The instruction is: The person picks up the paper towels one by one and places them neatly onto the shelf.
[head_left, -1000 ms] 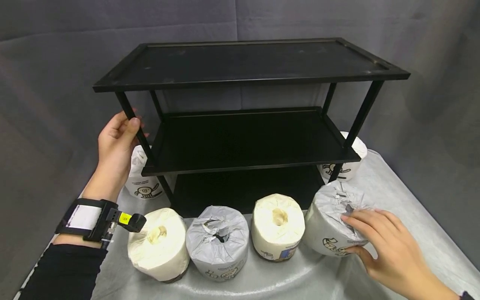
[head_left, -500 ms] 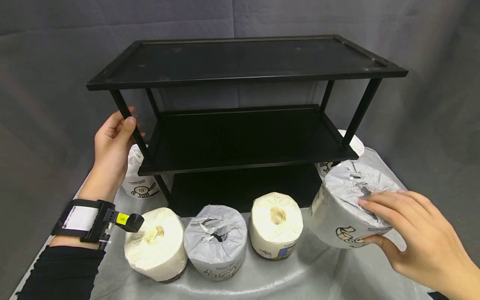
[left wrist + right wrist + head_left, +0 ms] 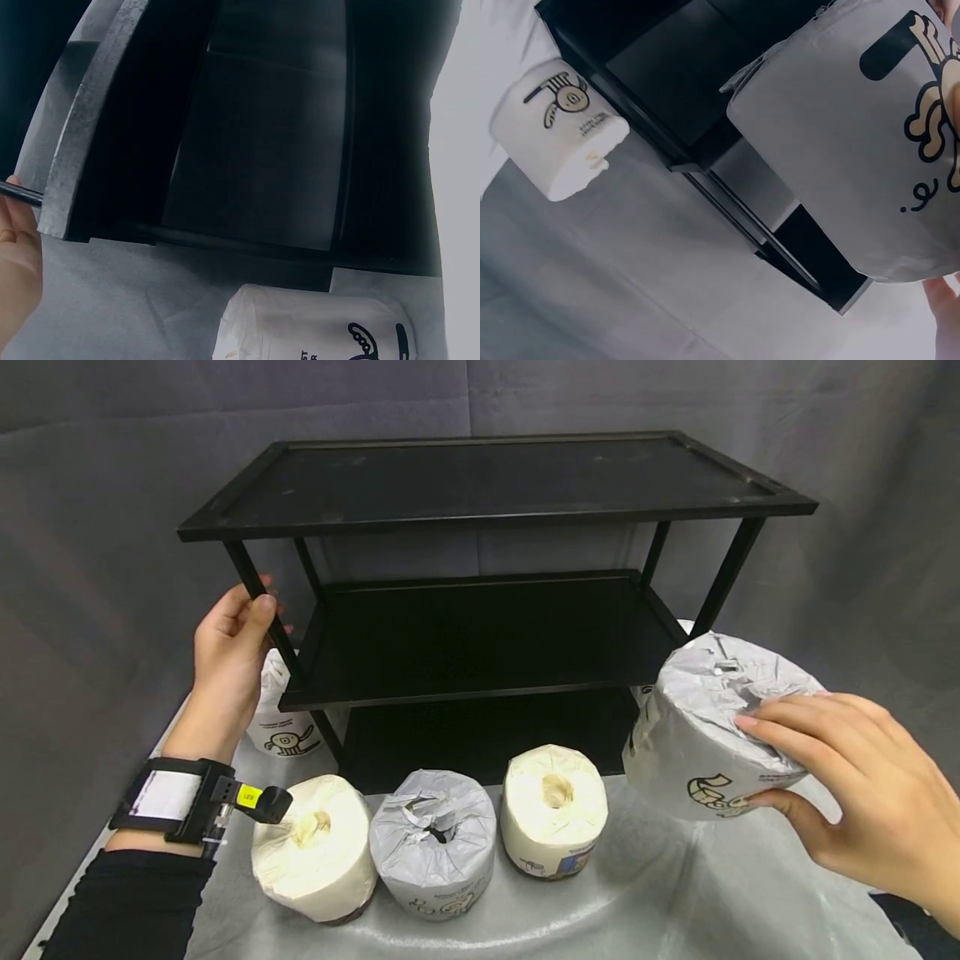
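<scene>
My left hand (image 3: 236, 639) grips the front left post of a black three-tier shelf (image 3: 495, 485), thumb in front and fingers behind. On the right, a white-wrapped toilet roll (image 3: 705, 760) hangs above the cloth, held by my right hand (image 3: 862, 777) with fingers on its crumpled top and thumb at its printed side. The held roll (image 3: 840, 142) fills much of the right wrist view, where only bits of the hand show. In front of the shelf stand a cream roll (image 3: 315, 860), a grey-white roll (image 3: 435, 860) and another cream roll (image 3: 551, 827).
Behind the left post stands a printed roll (image 3: 281, 727). Another roll (image 3: 559, 127) is beside the shelf's right end, mostly hidden in the head view. Grey cloth (image 3: 615, 910) covers the table, and a grey curtain (image 3: 397, 402) hangs behind.
My right hand has lifted the toilet roll off the cloth, upward and to the right, tilting it. My left hand stays on the post.
</scene>
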